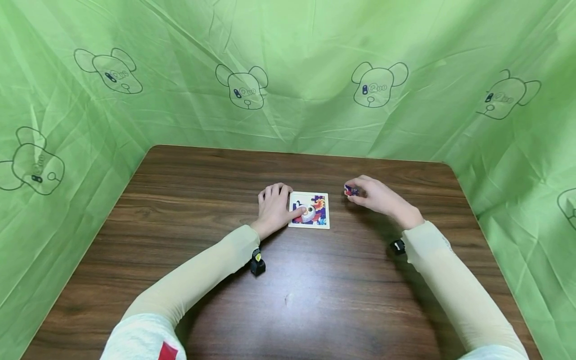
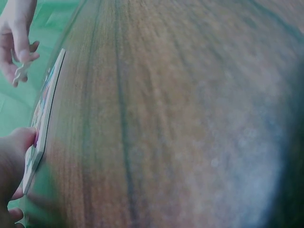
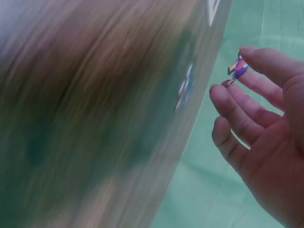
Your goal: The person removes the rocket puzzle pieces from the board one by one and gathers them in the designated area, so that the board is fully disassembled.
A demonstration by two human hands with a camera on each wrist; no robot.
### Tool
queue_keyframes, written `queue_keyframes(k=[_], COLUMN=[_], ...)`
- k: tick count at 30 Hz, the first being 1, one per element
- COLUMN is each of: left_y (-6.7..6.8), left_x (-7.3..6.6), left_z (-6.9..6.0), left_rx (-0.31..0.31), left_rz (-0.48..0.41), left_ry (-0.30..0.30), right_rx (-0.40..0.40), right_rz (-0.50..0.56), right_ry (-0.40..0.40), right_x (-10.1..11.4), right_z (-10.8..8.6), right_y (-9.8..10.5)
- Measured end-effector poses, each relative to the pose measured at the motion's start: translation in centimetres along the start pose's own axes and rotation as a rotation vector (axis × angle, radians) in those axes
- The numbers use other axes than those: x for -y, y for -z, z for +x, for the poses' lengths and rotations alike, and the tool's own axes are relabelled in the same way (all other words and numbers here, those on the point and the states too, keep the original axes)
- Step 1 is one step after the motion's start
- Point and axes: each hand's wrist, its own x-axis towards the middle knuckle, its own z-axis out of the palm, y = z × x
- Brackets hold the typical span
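A small square jigsaw puzzle (image 1: 320,212) with a pale border and a colourful picture lies on the table. My left hand (image 1: 273,209) rests at its left edge, the thumb pressing on the picture and the fingers on the table beside it. To the right of the puzzle, my right hand (image 1: 373,194) pinches a puzzle piece (image 3: 239,69) between thumb and fingertips, above the table. Another flat puzzle piece (image 3: 185,89) lies on the table below that hand in the right wrist view. The left wrist view shows the puzzle edge-on, with the left thumb (image 2: 23,138) on it.
The dark wooden table (image 1: 216,175) has its far edge close to a green cloth backdrop (image 1: 310,115) printed with bear heads. Black wrist devices sit under the left sleeve (image 1: 216,265) and right sleeve (image 1: 443,270).
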Motion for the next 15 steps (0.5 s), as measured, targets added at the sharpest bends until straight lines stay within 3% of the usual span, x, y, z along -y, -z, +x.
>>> queue_keyframes(k=[7,15], left_y=[-0.1,-0.3], left_x=[0.1,0.2], left_z=[0.1,0.1], left_rx=[0.014,0.011], left_rz=[0.001,0.009], left_ry=[0.003,0.004], right_rx=[-0.025,0.023], right_rz=[0.007,-0.009], right_ry=[-0.041,-0.120], right_x=[-3.4,-5.8], right_z=[-1.8,-2.7], right_y=[0.6,0.4])
